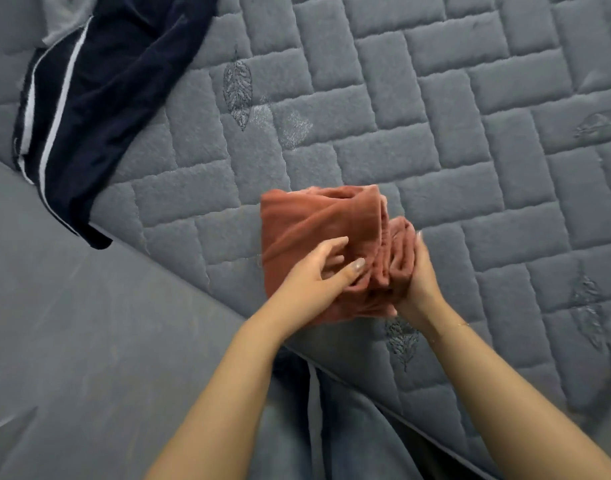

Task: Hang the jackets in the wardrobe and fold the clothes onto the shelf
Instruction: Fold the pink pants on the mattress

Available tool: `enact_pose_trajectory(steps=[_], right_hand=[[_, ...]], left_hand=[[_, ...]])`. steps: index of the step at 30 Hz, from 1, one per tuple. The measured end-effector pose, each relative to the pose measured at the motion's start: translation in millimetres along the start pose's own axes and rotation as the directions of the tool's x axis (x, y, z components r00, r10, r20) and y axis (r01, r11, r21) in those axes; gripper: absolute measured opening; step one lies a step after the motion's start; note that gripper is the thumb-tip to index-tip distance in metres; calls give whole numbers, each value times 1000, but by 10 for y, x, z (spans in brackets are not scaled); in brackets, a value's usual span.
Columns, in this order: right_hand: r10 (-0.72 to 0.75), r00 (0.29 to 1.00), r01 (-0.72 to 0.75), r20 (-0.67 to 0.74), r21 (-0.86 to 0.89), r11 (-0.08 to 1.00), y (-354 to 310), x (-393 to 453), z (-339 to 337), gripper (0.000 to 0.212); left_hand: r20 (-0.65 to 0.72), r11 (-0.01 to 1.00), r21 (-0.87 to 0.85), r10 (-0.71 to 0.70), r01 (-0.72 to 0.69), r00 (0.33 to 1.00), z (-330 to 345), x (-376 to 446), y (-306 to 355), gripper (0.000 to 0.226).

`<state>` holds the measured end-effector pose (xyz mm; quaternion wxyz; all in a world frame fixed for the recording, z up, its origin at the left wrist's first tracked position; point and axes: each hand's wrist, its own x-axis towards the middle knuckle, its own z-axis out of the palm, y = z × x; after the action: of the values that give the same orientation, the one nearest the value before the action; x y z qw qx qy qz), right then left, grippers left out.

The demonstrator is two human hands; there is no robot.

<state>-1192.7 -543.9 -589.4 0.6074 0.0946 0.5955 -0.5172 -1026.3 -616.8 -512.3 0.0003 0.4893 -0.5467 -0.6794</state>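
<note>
A folded rust-red garment (314, 223) is held above the near edge of the grey quilted mattress (435, 133). My left hand (317, 271) grips its near side, thumb on top and fingers curled into the folds. From the right, my right hand (414, 271) grips the bundled end, fingers tucked into the cloth. A dark navy garment with white stripes (89, 109) lies spread at the upper left, hanging over the mattress edge.
A light grey cloth (65, 15) lies under the navy garment at the top left. The grey floor (72, 323) fills the lower left. My legs in grey trousers (331, 427) stand against the mattress edge.
</note>
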Motion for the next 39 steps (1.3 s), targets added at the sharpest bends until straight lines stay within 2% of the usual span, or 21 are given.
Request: enact_pose_trajectory(steps=[1, 3, 5, 6, 7, 8, 10, 12, 14, 16, 18, 20, 22, 25, 27, 28, 30, 32, 34, 36, 39], right_hand=[[2, 1000, -2, -3, 50, 999, 17, -26, -51, 69], [-16, 1000, 17, -12, 51, 999, 26, 4, -114, 64], [-111, 993, 107, -39, -107, 989, 12, 14, -136, 53], [-179, 983, 170, -32, -189, 967, 9, -15, -142, 50], [-256, 967, 245, -5, -268, 932, 26, -50, -150, 52], [-323, 946, 317, 36, -326, 891, 46, -91, -145, 58], [-389, 916, 393, 98, -408, 824, 98, -130, -158, 76], [-386, 914, 400, 128, -452, 797, 150, -79, -211, 79], [-281, 957, 288, 77, -396, 872, 162, 23, -333, 52], [-111, 994, 97, -18, -360, 928, 168, 134, -492, 19], [-26, 997, -8, -73, -436, 900, 156, 230, -631, 21], [3, 991, -65, -132, -467, 882, 132, 257, -697, 34], [-36, 979, -43, -200, -377, 925, 183, 178, -714, 39], [-160, 887, 73, -433, -211, 975, 426, -159, -693, 28], [-175, 809, 89, -561, -177, 980, 637, -426, -630, 28], [-153, 801, 89, -578, -138, 986, 732, -544, -577, 28], [-65, 865, 43, -498, -55, 998, 913, -731, -392, 35], [8, 923, -41, -385, -77, 996, 1010, -824, -133, 68], [11, 906, -84, -423, -154, 984, 1016, -695, 73, 99], [1, 850, -75, -526, -118, 990, 888, -430, 204, 100], [-25, 790, -7, -612, -49, 999, 657, -30, 234, 80]], left_hand=[[-12, 999, -39, 33, -34, 999, 98, 63, -29, 38], [-223, 989, 15, 144, -144, 964, 164, 130, -154, 26], [-448, 953, 263, 256, -148, 857, 120, 188, -366, 26], [-498, 915, 395, 289, -83, 818, 83, 202, -462, 32], [-496, 874, 485, 285, -10, 821, 59, 217, -549, 42], [-445, 834, 551, 269, 24, 854, 58, 245, -627, 55], [-277, 768, 640, 262, -26, 924, 137, 350, -735, 75], [-168, 731, 676, 268, -87, 949, 277, 477, -787, 85], [-143, 697, 713, 248, -74, 958, 409, 601, -816, 90], [-109, 595, 802, 224, -48, 968, 530, 690, -826, 95], [-73, 503, 864, 186, -32, 980, 636, 743, -807, 97], [-86, 501, 865, 161, -6, 983, 685, 762, -743, 93], [-118, 556, 831, 190, -7, 975, 620, 776, -631, 78], [-86, 522, 828, 479, -204, 874, 283, 877, -425, 35], [-35, 525, 794, 543, -306, 839, -18, 1027, -302, 20], [-17, 540, 782, 519, -312, 855, -136, 1120, -252, 24], [15, 558, 785, 417, -269, 909, -261, 1319, -173, 46], [42, 591, 787, 233, -176, 972, -264, 1498, -104, 76], [27, 651, 759, 16, -31, 1000, -258, 1640, -51, 109], [6, 681, 728, -121, 78, 993, -284, 1712, -19, 131], [-32, 702, 685, -239, 195, 971, -324, 1711, -13, 130]])
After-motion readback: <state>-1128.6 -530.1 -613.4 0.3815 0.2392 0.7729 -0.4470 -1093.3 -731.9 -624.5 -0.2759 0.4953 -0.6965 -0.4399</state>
